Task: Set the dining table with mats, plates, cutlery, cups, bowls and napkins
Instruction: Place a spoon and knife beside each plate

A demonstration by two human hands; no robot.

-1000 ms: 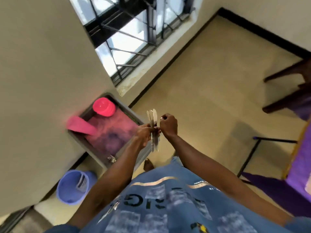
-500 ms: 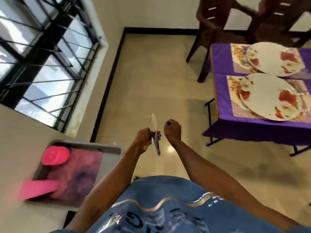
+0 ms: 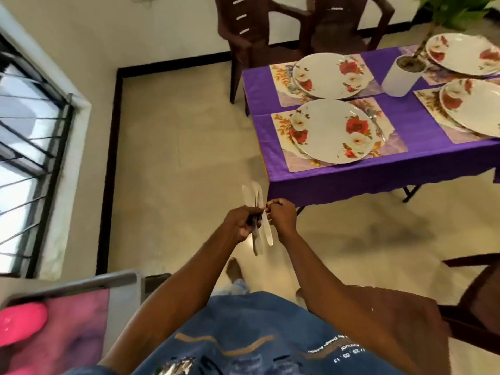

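My left hand grips a bundle of silver cutlery, the blades pointing up and the handles hanging below the fist. My right hand is closed right beside it, fingertips pinching at the bundle. Ahead and to the right stands the dining table under a purple cloth. Several floral mats lie on it, each with a white flowered plate; the nearest plate rests on the nearest mat. Another plate lies behind it.
A white pot with a plant stands mid-table. Brown chairs stand behind the table, another chair at my right. A grey crate with pink cups sits at lower left. A barred window fills the left wall.
My view has swung from the crate towards the dining table, which is now closer. Both hands stay together around the cutlery bundle.
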